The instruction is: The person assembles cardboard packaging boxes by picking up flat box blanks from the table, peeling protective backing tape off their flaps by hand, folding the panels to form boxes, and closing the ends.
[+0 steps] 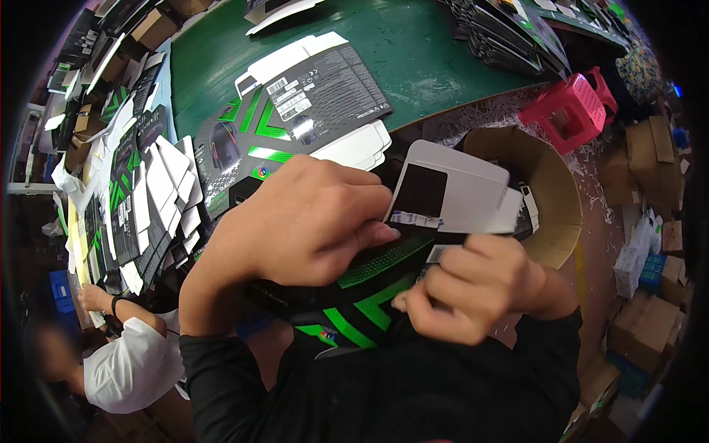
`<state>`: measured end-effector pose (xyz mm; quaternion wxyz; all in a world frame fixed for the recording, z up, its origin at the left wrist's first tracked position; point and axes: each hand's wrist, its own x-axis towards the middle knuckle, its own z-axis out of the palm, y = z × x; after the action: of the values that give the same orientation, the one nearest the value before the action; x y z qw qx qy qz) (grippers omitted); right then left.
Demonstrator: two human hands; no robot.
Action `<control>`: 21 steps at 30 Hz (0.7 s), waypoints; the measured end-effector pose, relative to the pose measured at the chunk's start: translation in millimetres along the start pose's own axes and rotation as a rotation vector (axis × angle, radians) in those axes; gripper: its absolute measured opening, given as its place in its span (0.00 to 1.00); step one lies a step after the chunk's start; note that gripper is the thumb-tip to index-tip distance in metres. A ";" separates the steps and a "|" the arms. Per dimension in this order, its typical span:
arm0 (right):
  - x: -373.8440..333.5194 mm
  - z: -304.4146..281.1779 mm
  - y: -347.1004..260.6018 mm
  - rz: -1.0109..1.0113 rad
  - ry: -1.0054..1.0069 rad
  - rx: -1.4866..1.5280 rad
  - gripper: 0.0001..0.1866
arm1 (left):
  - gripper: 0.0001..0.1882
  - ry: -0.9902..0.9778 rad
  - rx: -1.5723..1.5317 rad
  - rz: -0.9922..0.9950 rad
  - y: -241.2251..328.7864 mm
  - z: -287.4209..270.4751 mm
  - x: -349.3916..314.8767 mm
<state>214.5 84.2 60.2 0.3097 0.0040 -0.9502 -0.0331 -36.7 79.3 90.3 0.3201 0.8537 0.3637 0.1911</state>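
Note:
A black carton (369, 306) with green stripes is held up close in front of me, its white inner flap (476, 196) standing up on the far side. A dark rectangle and a strip with blue marks show on that flap. My left hand (303, 221) is closed, thumb and fingers pinching the carton's upper edge. On the right side, my right hand (473, 288) is curled with its fingers against the carton; what lies inside its grip is partly hidden. Just beyond my left hand, an unfolded printed carton (325, 81) lies flat on the green table (421, 66).
A large round cardboard bin (557, 196) stands at right, with a pink stool (569, 114) and paper shreds behind it. Flattened cartons are piled at left (125, 199) and far right (502, 37). A person in a white shirt (136, 362) is at lower left. Brown boxes (642, 332) line the right.

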 end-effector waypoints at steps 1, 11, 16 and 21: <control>2.6 -10.4 -2.2 0.020 0.030 -0.025 0.16 | 0.12 0.015 -0.026 0.005 -2.3 -0.2 -2.2; 14.8 -22.4 31.3 0.377 -0.019 -0.098 0.17 | 0.12 -0.011 0.031 -0.029 6.5 -2.6 -3.3; 13.7 -20.4 30.4 0.219 0.027 0.019 0.17 | 0.11 0.035 0.086 0.002 8.4 -3.1 -0.9; -7.1 -49.2 7.2 0.135 0.335 0.232 0.14 | 0.14 0.508 -0.538 -0.262 -26.1 -2.6 -20.3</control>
<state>249.4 88.6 96.1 0.4624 -0.0185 -0.8810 0.0985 -64.6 79.1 72.4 0.4538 0.6111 0.4741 0.4426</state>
